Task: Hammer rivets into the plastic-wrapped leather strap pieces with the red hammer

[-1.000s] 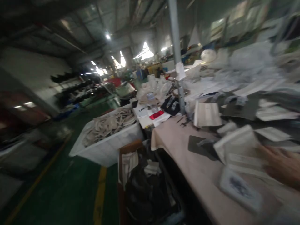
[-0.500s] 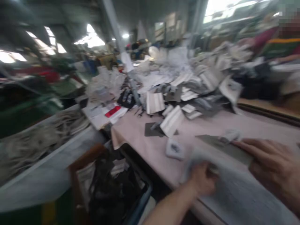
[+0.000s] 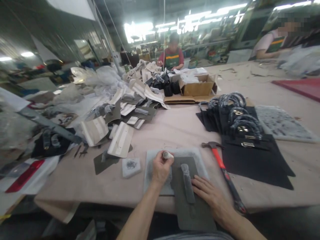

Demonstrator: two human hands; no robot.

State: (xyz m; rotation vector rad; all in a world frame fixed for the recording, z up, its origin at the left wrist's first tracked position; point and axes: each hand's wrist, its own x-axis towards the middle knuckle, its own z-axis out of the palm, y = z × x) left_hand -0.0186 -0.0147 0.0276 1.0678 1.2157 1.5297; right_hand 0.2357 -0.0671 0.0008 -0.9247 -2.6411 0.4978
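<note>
My left hand (image 3: 160, 171) is closed around a short pale cylinder-shaped tool (image 3: 168, 155), its round end facing up. It is over a whitish worn board (image 3: 200, 158), beside the upper left edge of a grey-green panel (image 3: 180, 203). That panel lies partly on the board and overhangs the table's front edge. On it is a strap in clear plastic (image 3: 188, 183). Fingers outstretched, my right hand (image 3: 210, 193) rests on the panel just right of the strap. Left of the board sits a small white block (image 3: 131, 167) with small dark pieces on top.
A claw hammer (image 3: 221, 161) lies right of the board. Beyond it are stacked black panels (image 3: 252, 166) with plastic-wrapped handles. Grey and white panels (image 3: 120, 140) pile up at left. A cardboard box (image 3: 197, 87) stands farther back. Two people are across the table.
My view has swung to the right, bringing the hammer and black panels into sight. The panel now lies lengthwise toward me, with my right hand flat on it. My left hand stays closed.
</note>
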